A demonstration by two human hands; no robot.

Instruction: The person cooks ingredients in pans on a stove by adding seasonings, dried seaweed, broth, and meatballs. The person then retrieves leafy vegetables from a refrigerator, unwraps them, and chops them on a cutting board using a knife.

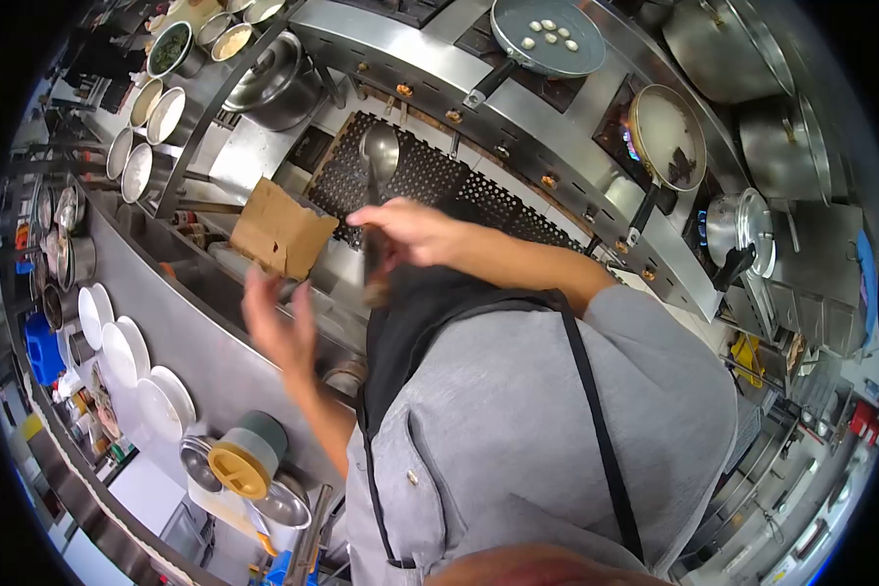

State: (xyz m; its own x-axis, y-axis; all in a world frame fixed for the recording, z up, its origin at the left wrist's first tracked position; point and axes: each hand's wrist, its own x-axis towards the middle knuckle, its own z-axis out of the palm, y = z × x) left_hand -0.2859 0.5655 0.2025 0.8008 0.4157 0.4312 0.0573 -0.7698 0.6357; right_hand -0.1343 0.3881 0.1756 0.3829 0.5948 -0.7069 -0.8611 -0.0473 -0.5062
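My right hand (415, 232) is closed round the handle of a large metal spoon (381, 154), its bowl pointing away from me. Below it, the handle end looks smeared by motion. My left hand (281, 322) is blurred, with fingers apart and nothing visible in them. It is close to a brown cardboard box (283, 230) with a torn edge; whether they touch I cannot tell. Beyond my right hand, on the stove, a grey frying pan (557, 54) holds several small pale round pieces. Another frying pan (669, 137) contains something whitish and a dark piece.
A lidded saucepan (737, 232) sits by a lit burner, near large stockpots (728, 49). Pan handles project over the stove's front edge. White plates (127, 352) line the steel counter (205, 366) on my left. A perforated black mat (415, 176) covers the floor.
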